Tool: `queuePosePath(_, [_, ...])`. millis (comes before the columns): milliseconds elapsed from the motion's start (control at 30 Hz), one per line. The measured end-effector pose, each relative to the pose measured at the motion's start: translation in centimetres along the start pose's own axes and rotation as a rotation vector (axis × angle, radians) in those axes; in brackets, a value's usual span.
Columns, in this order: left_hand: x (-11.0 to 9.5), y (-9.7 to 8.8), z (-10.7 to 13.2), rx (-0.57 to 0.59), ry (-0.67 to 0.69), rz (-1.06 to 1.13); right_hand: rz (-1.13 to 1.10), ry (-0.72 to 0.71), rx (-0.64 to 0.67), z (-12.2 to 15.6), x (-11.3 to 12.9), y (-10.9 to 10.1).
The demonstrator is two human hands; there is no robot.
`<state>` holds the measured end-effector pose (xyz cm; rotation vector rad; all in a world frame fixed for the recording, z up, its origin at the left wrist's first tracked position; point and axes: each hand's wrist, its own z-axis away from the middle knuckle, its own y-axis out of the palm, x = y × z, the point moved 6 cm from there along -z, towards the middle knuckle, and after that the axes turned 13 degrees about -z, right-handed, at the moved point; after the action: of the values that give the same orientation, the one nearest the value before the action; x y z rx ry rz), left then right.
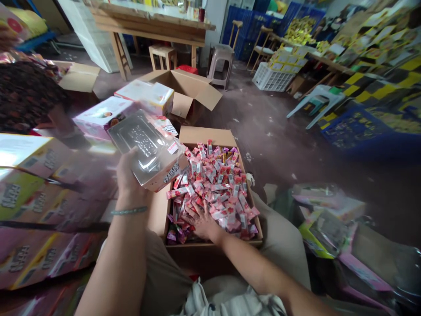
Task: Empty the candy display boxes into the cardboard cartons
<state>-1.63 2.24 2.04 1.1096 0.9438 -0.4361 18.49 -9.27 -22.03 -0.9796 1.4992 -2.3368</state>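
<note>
My left hand (129,175) grips a plastic-topped carton (149,149), tilted above the left edge of an open cardboard box (207,136). Its top is clear plastic and its printed side faces me; I cannot tell whether anything is inside. Pink and red wrapped snack packets (217,184) fill the cardboard box between my knees. On the near left of that heap rests my right hand (202,221), its fingers spread among the packets. A few purple packets (176,232) lie at the box's near left corner.
Stacked printed cartons (33,193) stand at my left. Beyond are two white-topped cartons (144,94) and another open cardboard box (184,103). Clear-topped cartons (348,245) lie on the right. Farther off are a wooden table (148,26), a plastic stool (221,61) and a person's sleeve (26,92).
</note>
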Motion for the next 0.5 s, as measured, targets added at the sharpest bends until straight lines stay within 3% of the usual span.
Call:
queuePosePath(67, [0.0, 0.3, 0.3, -0.061, -0.029, 0.051, -0.011, -0.005, 0.032, 0.0, 0.3, -0.5])
queuePosePath(167, [0.0, 0.8, 0.8, -0.083, -0.081, 0.084, -0.047, -0.060, 0.069, 0.7, 1.8, -3.5])
queuePosePath(233, [0.0, 0.7, 0.9, -0.092, -0.093, 0.092, -0.056, -0.068, -0.003, 0.7, 2.7, -6.8])
queuePosePath(300, [0.0, 0.3, 0.6, -0.105, -0.091, 0.084, -0.018, -0.047, -0.180, -0.1, 3.0, -10.6])
queuePosePath(400, [0.5, -0.8, -0.3, -0.122, -0.093, 0.019, 0.044, -0.017, -0.383, -3.1, 1.5, -14.0])
queuePosePath(500, [1.0, -2.0, -1.0, -0.118, -0.072, -0.078, 0.027, 0.039, -0.359, -7.2, -2.1, -13.4])
